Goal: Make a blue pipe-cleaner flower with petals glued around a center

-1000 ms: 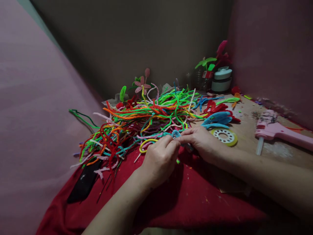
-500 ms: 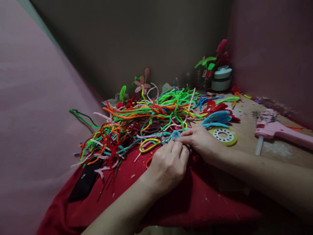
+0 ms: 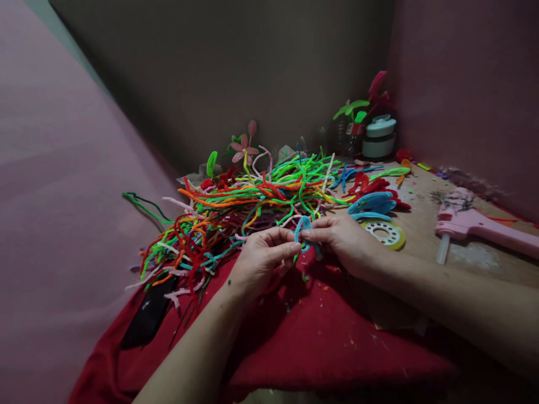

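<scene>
I'm pinching the blue loop (image 3: 306, 223) with my left hand (image 3: 261, 257) and right hand (image 3: 352, 245), its long axis standing nearly upright between both grips.

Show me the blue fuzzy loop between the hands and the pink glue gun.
Blue fuzzy loop (image 3: 306, 223): head view, on its upper part.
Pink glue gun (image 3: 484, 225): head view, on its handle near the body.
</scene>
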The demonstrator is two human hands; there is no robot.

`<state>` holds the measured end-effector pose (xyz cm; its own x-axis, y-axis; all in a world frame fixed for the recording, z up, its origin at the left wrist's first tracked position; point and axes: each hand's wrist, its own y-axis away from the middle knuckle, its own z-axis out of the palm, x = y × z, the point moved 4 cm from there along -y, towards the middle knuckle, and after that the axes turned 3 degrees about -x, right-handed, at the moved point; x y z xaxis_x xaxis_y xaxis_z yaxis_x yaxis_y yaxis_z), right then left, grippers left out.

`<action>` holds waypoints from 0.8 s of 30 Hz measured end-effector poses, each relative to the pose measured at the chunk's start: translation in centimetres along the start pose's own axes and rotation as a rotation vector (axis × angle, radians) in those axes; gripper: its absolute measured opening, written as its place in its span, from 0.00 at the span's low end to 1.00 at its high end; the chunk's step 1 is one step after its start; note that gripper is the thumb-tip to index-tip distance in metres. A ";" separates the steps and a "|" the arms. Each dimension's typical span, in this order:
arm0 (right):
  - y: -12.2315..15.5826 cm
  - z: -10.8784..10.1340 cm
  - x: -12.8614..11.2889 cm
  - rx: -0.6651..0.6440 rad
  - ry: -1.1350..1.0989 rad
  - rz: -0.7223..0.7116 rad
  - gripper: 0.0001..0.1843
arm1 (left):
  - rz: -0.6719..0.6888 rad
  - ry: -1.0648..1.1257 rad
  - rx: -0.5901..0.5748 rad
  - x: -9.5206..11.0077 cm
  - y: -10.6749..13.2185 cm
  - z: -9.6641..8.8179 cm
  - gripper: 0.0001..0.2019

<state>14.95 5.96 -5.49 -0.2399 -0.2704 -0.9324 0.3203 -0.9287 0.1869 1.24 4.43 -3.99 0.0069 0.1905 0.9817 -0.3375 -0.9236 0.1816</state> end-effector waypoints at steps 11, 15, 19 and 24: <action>0.4 0.3 0.0 -0.087 0.020 -0.028 0.10 | 0.567 -0.620 0.252 2.0 1.1 1.6 0.06; 0.2 0.6 0.1 -0.186 -0.100 0.009 0.07 | 0.321 -0.403 0.065 1.2 0.6 1.6 0.06; 0.0 0.5 0.2 -0.190 -0.110 0.018 0.08 | 0.286 -0.332 0.003 0.9 0.6 1.5 0.07; -0.2 0.3 0.1 -0.176 -0.117 -0.023 0.08 | 0.250 -0.349 -0.007 0.3 0.5 1.5 0.09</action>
<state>14.59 6.03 -5.55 -0.3501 -0.2866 -0.8918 0.4665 -0.8789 0.0993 2.48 3.50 -3.51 0.2419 -0.1647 0.9562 -0.3759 -0.9244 -0.0641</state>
